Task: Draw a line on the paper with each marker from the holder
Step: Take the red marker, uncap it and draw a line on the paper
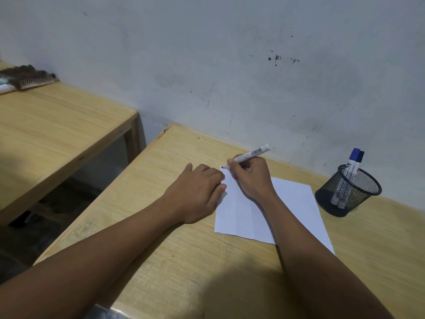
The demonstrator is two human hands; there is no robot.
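Note:
A white sheet of paper [292, 210] lies on the wooden desk [184, 261]. My right hand [250, 176] grips a white marker [251, 153] with a red tip, and the tip touches the paper's far left corner. My left hand [197, 192] rests flat on the desk, fingers curled onto the paper's left edge, holding nothing. A black mesh holder [348, 192] stands to the right of the paper with two markers [355, 157] upright in it, one blue-capped, one dark-capped.
The desk's far edge meets a stained white wall [230, 65]. A second wooden table [57, 125] stands to the left across a gap, with a brush-like object [27, 77] at its far end.

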